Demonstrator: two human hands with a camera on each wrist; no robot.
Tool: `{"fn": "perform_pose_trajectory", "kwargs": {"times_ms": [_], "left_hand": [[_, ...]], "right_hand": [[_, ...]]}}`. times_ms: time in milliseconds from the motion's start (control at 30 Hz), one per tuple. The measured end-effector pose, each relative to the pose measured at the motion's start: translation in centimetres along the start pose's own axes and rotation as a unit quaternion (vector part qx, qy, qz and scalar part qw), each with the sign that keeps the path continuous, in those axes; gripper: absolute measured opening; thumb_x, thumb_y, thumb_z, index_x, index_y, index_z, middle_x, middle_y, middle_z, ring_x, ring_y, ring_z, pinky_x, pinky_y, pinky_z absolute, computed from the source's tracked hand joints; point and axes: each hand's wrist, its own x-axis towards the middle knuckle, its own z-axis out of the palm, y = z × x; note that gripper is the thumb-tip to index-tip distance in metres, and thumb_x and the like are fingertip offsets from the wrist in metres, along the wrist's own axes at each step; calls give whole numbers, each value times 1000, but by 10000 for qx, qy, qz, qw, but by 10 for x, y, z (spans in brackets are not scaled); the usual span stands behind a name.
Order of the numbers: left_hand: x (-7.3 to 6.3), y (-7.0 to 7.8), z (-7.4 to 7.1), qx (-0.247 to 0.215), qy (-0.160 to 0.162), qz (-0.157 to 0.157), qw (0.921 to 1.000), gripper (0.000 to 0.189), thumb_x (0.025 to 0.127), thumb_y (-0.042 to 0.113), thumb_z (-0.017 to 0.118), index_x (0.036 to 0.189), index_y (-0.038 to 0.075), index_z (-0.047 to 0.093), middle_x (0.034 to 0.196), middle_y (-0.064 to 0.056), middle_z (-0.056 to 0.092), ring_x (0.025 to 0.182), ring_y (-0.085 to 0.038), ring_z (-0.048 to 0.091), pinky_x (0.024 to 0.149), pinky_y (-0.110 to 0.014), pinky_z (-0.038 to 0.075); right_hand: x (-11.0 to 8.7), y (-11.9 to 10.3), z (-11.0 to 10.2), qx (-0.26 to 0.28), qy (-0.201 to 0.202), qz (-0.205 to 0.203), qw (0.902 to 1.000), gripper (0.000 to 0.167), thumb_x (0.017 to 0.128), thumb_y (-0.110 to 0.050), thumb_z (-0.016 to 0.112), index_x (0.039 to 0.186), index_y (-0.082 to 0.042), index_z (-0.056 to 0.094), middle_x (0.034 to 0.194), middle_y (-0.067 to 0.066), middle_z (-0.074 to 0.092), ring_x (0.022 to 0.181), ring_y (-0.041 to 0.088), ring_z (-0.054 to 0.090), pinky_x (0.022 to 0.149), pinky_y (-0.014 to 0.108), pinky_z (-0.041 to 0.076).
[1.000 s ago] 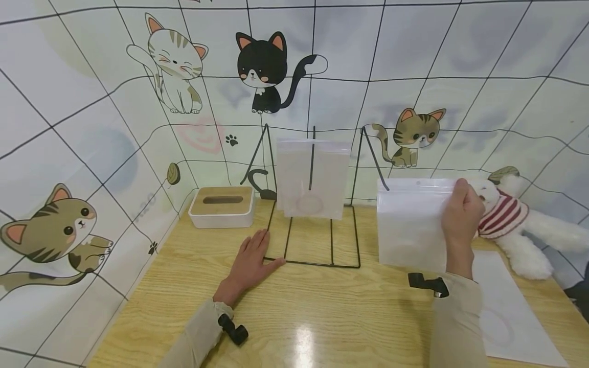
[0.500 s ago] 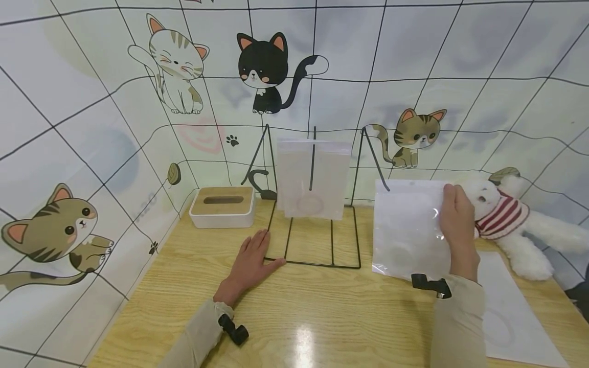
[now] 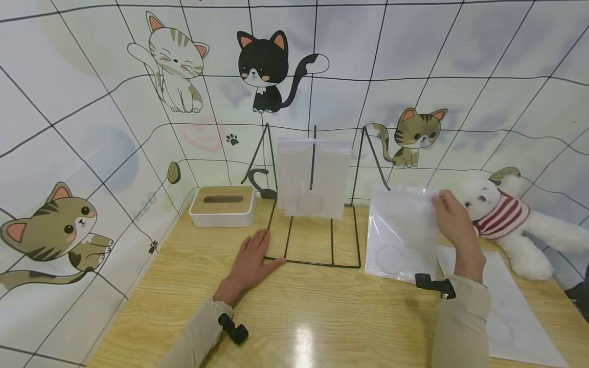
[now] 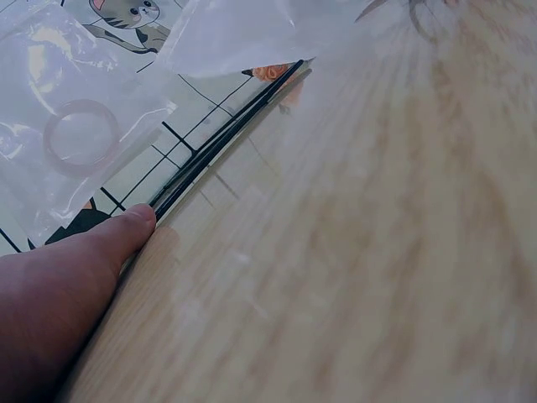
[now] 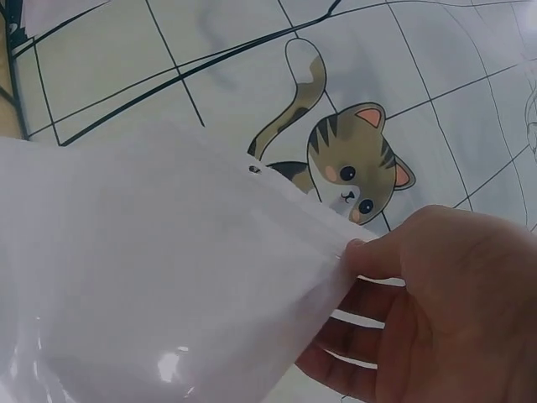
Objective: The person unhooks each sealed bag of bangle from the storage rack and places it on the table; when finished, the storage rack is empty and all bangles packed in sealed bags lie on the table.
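My right hand [image 3: 455, 220] pinches a clear resealable plastic bag [image 3: 398, 235] by its upper right corner, thumb in front. The bag hangs over the table with its top edge right by the tip of the rack's right prong [image 3: 378, 163]. In the right wrist view, a small punched hole [image 5: 254, 170] shows in that edge, a little way from the prong's end. My left hand [image 3: 248, 263] rests at the front left corner of the black wire display rack [image 3: 317, 264], fingers spread. Similar bags [image 3: 294, 174] hang on the rack's middle prong.
More flat bags [image 3: 515, 322] lie in a pile on the right of the wooden table [image 3: 322, 312]. A white plush toy [image 3: 501, 214] in a striped top leans at the back right. A tissue box [image 3: 222, 207] with a wooden lid stands left of the rack.
My right hand has come slightly left and down, taking the bag along. The bag has turned, and a faint ring on it now shows. My left hand has stayed put.
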Motion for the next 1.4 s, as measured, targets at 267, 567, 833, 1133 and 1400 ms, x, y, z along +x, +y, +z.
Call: {"fn": "perform_pose_trajectory", "kwargs": {"times_ms": [267,567,833,1133,1400], "left_hand": [[0,0,1,30,2,-26,10000,96,94,67,49,159,4,18,167,-12,19,156,-28,16,126,-49,11],[0,0,1,6,-10,-16,10000,96,95,66,50,159,3,18,167,-12,19,156,-28,15,126,-49,11],[0,0,1,58,-15,-28,10000,96,94,68,48,159,4,18,167,-12,19,156,-28,15,126,-49,11],[-1,1,0,53,49,0,10000,96,94,67,50,159,3,20,166,-12,21,155,-28,17,126,-49,12],[-1,2,-2,65,-18,-5,10000,96,94,66,50,159,2,20,166,-13,21,155,-28,16,126,-50,12]], "right_hand": [[2,4,1,-457,-360,-247,9980,59,109,-38,27,143,8,40,140,38,43,124,55,43,98,70,37],[5,13,3,-856,-1121,-20,9900,58,109,-31,33,141,16,39,137,40,45,122,55,47,100,68,41],[6,19,5,-941,-1292,-109,9871,48,107,-19,42,136,18,45,121,37,57,100,43,62,82,55,53],[8,27,6,-867,-1357,-91,9869,40,105,-18,48,128,14,52,117,33,57,90,34,64,76,46,53],[8,37,5,-877,-1411,178,9859,48,104,-20,47,137,16,44,125,37,53,101,44,62,89,60,51]]}}
